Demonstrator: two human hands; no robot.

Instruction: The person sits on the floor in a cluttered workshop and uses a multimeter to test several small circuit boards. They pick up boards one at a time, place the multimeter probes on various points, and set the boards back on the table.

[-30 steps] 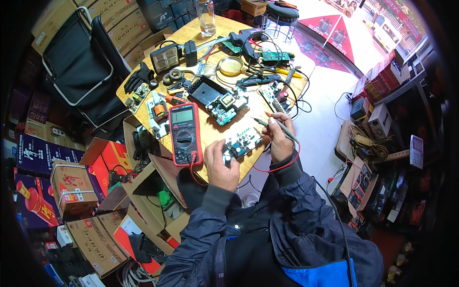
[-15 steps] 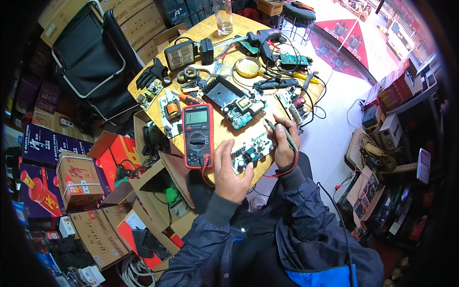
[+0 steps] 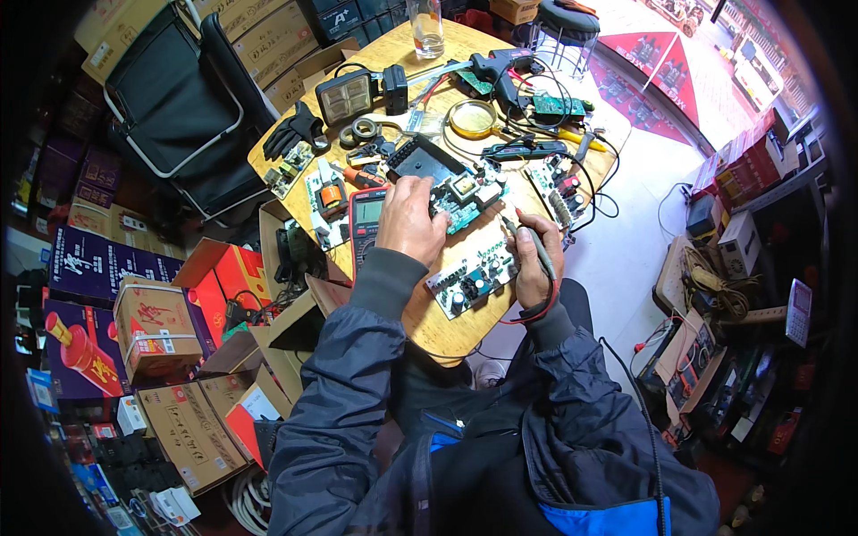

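Observation:
My left hand (image 3: 411, 221) reaches across part of the red multimeter (image 3: 368, 213) to a green circuit board (image 3: 465, 207) with a black casing (image 3: 424, 159) behind it. Its fingers and thumb close on the board's left end; the fingertips are partly hidden. In my right hand (image 3: 534, 268) are pen-like test probes (image 3: 542, 248), one grey body and one red tip showing, pointing away from me. A red lead loops at that wrist. Just left of this hand, a white-topped circuit board (image 3: 474, 279) with black capacitors lies near the table's front edge.
On the wooden table (image 3: 447, 335) are a magnifying glass (image 3: 472, 119), a work lamp (image 3: 346, 96), tape rolls (image 3: 365, 129), a black glove (image 3: 293, 132) and a drinking glass (image 3: 427, 36). Another board (image 3: 559, 192) lies at right. Cardboard boxes (image 3: 156, 326) crowd the left.
My left hand has moved forward from the near board to the board with the black casing, now covering part of the multimeter. The right hand still holds the probes.

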